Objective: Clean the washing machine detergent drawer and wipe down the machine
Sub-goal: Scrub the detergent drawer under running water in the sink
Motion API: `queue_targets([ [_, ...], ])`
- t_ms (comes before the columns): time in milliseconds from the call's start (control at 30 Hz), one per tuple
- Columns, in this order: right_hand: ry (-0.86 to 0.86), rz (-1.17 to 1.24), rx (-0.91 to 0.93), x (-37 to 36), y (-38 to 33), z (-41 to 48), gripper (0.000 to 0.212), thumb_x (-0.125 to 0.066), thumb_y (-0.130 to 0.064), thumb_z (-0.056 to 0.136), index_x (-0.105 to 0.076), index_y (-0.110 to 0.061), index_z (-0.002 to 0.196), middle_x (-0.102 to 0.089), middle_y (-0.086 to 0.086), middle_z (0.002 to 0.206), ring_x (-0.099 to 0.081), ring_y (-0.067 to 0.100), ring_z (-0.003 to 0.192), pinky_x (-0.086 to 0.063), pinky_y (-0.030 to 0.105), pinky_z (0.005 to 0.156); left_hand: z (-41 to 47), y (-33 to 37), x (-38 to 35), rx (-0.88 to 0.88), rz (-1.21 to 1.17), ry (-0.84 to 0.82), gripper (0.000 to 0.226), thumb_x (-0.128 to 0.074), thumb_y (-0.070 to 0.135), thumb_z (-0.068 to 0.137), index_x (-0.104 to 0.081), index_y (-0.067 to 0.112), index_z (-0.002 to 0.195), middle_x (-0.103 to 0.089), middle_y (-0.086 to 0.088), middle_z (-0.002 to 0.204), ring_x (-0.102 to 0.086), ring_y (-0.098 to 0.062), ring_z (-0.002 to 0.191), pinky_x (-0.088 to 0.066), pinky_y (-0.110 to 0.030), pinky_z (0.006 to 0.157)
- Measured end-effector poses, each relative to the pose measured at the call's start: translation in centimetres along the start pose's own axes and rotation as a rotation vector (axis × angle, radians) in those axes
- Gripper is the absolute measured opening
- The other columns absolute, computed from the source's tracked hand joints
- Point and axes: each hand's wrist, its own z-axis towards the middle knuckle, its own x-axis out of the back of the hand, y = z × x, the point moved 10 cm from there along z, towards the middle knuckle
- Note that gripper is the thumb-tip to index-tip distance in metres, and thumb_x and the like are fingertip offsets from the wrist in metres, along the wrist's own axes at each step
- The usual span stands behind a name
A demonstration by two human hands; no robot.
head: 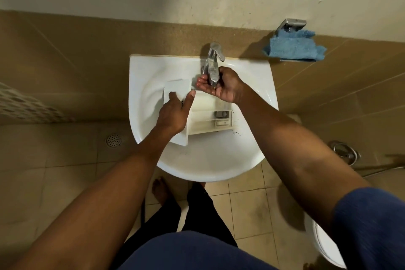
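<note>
Detergent drawer (210,116): out of the machine, lying in the washbasin (208,171), compartments up.
Left hand (175,112): grips the drawer's front panel, thumb and forefinger spread across it.
Right hand (221,87): cupped palm-up under the tap (213,61), fingers together, holding nothing.
Progress: rinsing stage, seemingly; dark specks (235,131) lie in the basin; wiping the machine remains.
Nearby: blue cloth (293,47) on the far-right wall holder; toilet (322,247) near right.

Left hand (175,114) grips detergent drawer (210,114) by its front panel in sink (208,169); right hand (223,87) cupped palm-up under tap (213,59).
</note>
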Motion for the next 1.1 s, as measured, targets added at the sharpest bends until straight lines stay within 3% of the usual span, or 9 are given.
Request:
queue_targets([
  [300,-0.033,0.116,0.045,-0.7,0.4,0.8,0.069,-0.026,-0.021,0.108,-0.074,0.016,0.073,-0.074,0.028,0.084,-0.077,0.041,0.075,-0.065,0.044,0.061,0.0,0.3,-0.1,-0.013,0.012,-0.011,0.072,-0.031,0.072,0.099,-0.045,0.005,0.121,-0.058,-0.002,0.093,-0.064,-0.038,0.105,-0.043,-0.037,0.081],
  [500,0.192,-0.361,0.052,3.8,0.4,-2.8,0.042,-0.033,-0.011,0.096,-0.065,0.016,0.098,-0.073,0.030,0.090,-0.076,0.044,0.082,-0.065,0.043,0.070,-0.2,0.4,0.1,-0.012,0.018,-0.017,0.073,-0.030,0.072,0.099,-0.045,0.004,0.122,-0.059,-0.007,0.096,-0.063,-0.040,0.107,-0.047,-0.043,0.088],
  [600,0.242,-0.595,0.039,6.2,2.3,-4.6,0.044,-0.036,-0.012,0.097,-0.067,0.018,0.095,-0.073,0.033,0.096,-0.075,0.046,0.090,-0.064,0.051,0.083,-0.3,0.3,0.1,-0.006,0.015,-0.018,0.070,-0.030,0.072,0.099,-0.044,0.006,0.118,-0.060,-0.007,0.096,-0.062,-0.041,0.106,-0.046,-0.043,0.087],
  [700,0.248,-0.767,0.137,7.8,3.3,-5.5,0.048,-0.034,-0.014,0.097,-0.076,0.010,0.092,-0.078,0.022,0.095,-0.077,0.036,0.092,-0.062,0.045,0.092,-0.4,0.3,0.2,-0.007,0.026,-0.021,0.066,-0.030,0.071,0.100,-0.043,0.008,0.115,-0.059,-0.007,0.095,-0.062,-0.040,0.105,-0.046,-0.042,0.085],
  [800,0.377,-0.914,0.289,10.7,1.9,-6.8,0.043,-0.041,-0.013,0.100,-0.080,0.003,0.089,-0.080,0.013,0.090,-0.077,0.028,0.088,-0.060,0.041,0.095,-0.4,0.4,0.2,-0.012,0.026,-0.019,0.069,-0.030,0.071,0.100,-0.045,0.006,0.118,-0.060,-0.007,0.096,-0.063,-0.039,0.105,-0.046,-0.041,0.085],
  [900,0.484,-1.269,0.318,12.9,1.0,-7.9,0.035,-0.050,-0.019,0.101,-0.080,-0.003,0.097,-0.077,0.014,0.107,-0.069,0.029,0.099,-0.053,0.041,0.096,-0.3,0.4,0.1,-0.013,0.037,-0.006,0.067,-0.029,0.071,0.101,-0.044,0.007,0.116,-0.058,-0.006,0.096,-0.063,-0.038,0.105,-0.042,-0.037,0.082],
  [1100,0.407,-1.300,0.390,11.1,3.7,-7.7,0.031,-0.052,-0.025,0.102,-0.081,-0.018,0.108,-0.076,0.007,0.118,-0.068,0.024,0.100,-0.054,0.037,0.089,-0.2,0.2,0.1,-0.025,0.047,0.003,0.063,-0.029,0.069,0.101,-0.043,0.009,0.113,-0.055,-0.003,0.095,-0.063,-0.038,0.106,-0.039,-0.036,0.081],
])
